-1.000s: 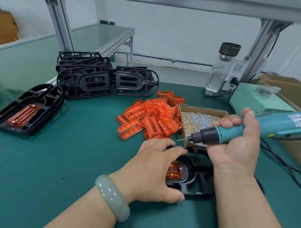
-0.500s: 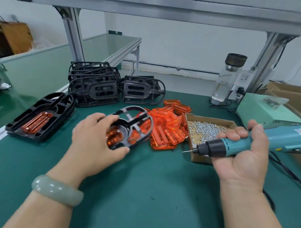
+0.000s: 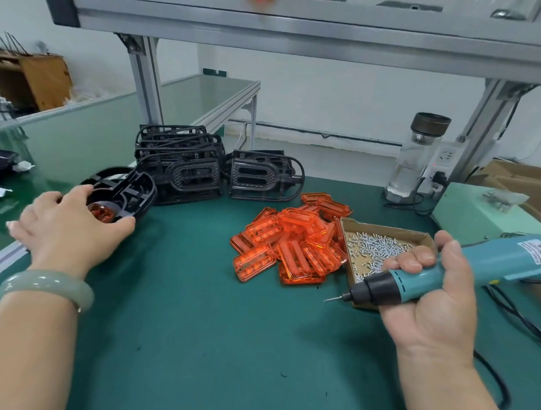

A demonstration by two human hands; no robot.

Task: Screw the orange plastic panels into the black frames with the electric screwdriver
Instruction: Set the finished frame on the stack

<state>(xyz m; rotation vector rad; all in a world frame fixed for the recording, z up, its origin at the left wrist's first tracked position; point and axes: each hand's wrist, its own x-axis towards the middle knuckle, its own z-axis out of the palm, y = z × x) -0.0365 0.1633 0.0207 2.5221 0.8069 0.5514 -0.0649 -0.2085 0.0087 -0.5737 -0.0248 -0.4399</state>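
Now, rounded black frame (image 3: 140, 190), smooth teal screwdriver (image 3: 413, 282)

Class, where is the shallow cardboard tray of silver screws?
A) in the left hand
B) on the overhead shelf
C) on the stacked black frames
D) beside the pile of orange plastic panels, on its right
D: the shallow cardboard tray of silver screws lies on the green mat beside the pile of orange plastic panels, behind the right hand gripping the teal electric screwdriver; the left hand grips a black plastic frame.
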